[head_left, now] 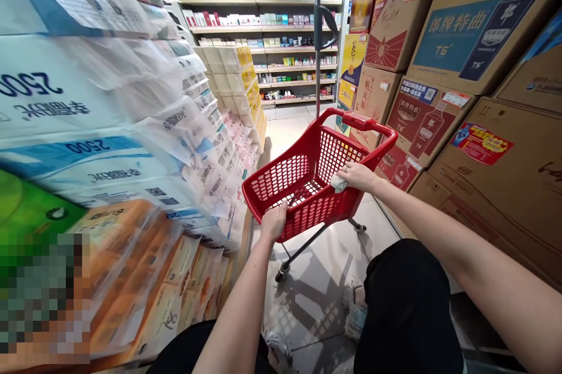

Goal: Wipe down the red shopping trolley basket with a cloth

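From the head view, a red shopping basket (307, 181) on a wheeled frame is seen standing on a pale tiled floor (316, 298) in a shop aisle. Its near rim is gripped by the clenched left hand (273, 222). A white cloth (338, 182) is pressed to the right rim under the closed right hand (357, 176). Stacked tissue packs (109, 146) are ranged on the left, cardboard cartons (474, 87) on the right, shelves (263, 28) beyond.
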{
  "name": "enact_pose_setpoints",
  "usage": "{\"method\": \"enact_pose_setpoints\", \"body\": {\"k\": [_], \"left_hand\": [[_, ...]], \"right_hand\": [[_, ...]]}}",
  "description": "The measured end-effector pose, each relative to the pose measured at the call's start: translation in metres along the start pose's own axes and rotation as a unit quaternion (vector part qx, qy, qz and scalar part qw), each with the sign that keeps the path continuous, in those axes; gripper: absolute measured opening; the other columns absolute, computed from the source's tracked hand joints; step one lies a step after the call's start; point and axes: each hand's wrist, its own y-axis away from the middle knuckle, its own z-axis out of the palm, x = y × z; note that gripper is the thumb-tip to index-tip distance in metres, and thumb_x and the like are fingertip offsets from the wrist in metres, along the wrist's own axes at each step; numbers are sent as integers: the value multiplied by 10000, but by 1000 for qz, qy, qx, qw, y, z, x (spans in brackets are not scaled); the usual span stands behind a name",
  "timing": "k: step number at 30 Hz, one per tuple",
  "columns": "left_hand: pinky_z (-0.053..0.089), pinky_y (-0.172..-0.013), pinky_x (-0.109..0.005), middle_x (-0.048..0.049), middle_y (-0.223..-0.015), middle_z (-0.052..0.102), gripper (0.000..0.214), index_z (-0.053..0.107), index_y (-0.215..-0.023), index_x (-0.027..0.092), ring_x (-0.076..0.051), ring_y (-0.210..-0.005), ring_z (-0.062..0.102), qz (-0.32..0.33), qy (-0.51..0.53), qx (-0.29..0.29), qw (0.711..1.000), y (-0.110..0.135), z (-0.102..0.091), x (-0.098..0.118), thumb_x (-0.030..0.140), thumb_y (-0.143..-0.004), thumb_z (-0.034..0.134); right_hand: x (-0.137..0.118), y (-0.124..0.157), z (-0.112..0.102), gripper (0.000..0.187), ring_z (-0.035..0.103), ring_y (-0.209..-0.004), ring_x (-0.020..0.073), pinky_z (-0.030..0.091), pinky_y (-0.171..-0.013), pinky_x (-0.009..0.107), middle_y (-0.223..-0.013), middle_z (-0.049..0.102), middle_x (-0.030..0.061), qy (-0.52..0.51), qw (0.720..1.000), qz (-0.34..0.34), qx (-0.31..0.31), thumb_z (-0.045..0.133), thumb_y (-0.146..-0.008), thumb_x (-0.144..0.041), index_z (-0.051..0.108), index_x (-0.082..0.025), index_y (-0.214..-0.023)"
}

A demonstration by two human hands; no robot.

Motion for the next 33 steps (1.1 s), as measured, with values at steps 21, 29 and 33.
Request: {"method": "enact_pose_setpoints", "body": {"k": [21, 29, 33], "left_hand": [[347, -628, -251, -78, -845, 673, 677, 652, -727, 178, -197, -812, 590, 41, -81, 5, 996, -8, 13, 4, 490, -891, 74], [352, -629, -247, -69, -877, 673, 649, 661, -786, 193, -195, -800, 594, 39, -121, -1, 992, -8, 13, 10, 480, -892, 89], [363, -656, -251, -68, -939, 670, 638, 665, -849, 196, -210, -866, 589, 39, -115, -2, 993, -5, 12, 14, 478, -891, 94]], "right_hand": [[-38, -29, 1, 141, 561, -799, 187, 312, -718, 301, -840, 667, 91, -27, 998, -44, -41, 503, -811, -219, 623, -147, -828], [102, 32, -28, 181, 557, -743, 172, 257, -761, 327, -780, 669, 81, 127, 988, -22, -82, 464, -837, -185, 635, -136, -808], [90, 18, -23, 183, 562, -696, 159, 260, -733, 316, -740, 669, 89, 125, 983, -82, -106, 469, -820, -162, 632, -124, -746]]}}
